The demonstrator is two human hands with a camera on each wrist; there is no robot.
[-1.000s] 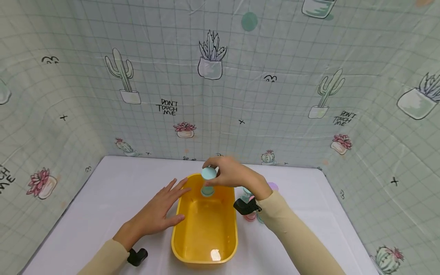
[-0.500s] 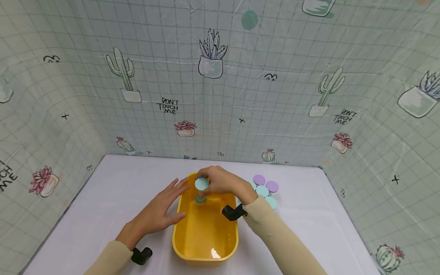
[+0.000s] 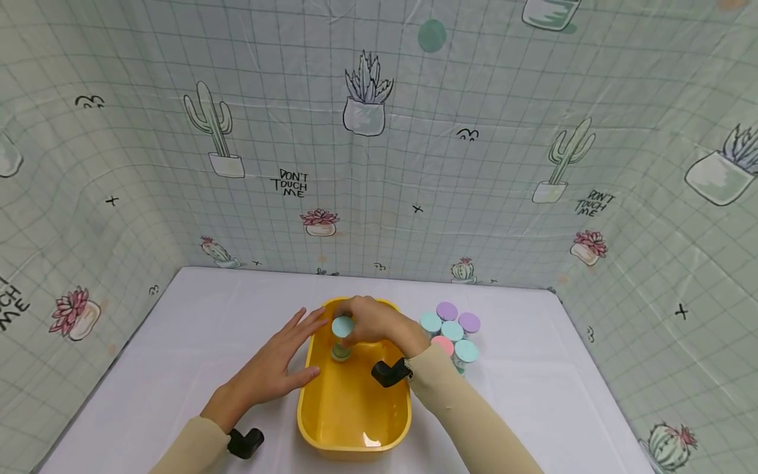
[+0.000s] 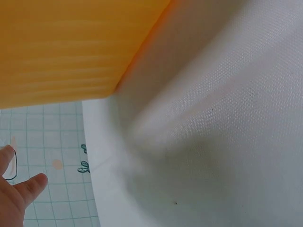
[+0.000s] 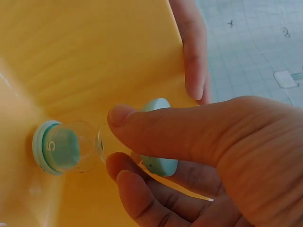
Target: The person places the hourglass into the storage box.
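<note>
A small sand timer (image 3: 342,326) with mint caps, a clear glass middle and green sand is upright inside the yellow bin (image 3: 349,411), near its far left corner. My right hand (image 3: 374,324) pinches its upper end between thumb and fingers. In the right wrist view the lower cap of the sand timer (image 5: 45,147), marked 5, is at or close to the bin floor; I cannot tell whether it touches. My left hand (image 3: 269,362) lies at the bin's left rim with its fingers spread and straight. Only a few fingertips of the left hand (image 4: 21,194) show in the left wrist view.
Right of the bin several more sand timers stand grouped on the white table (image 3: 533,395), among them a purple-capped one (image 3: 470,322), a pink-capped one (image 3: 443,345) and a mint-capped one (image 3: 466,351). A patterned cloth (image 3: 379,171) encloses the back and sides.
My right hand has carried the sand timer from the bin's far end leftward and lower into the bin. The grouped sand timers came out from behind the right arm. The left hand has barely moved.
</note>
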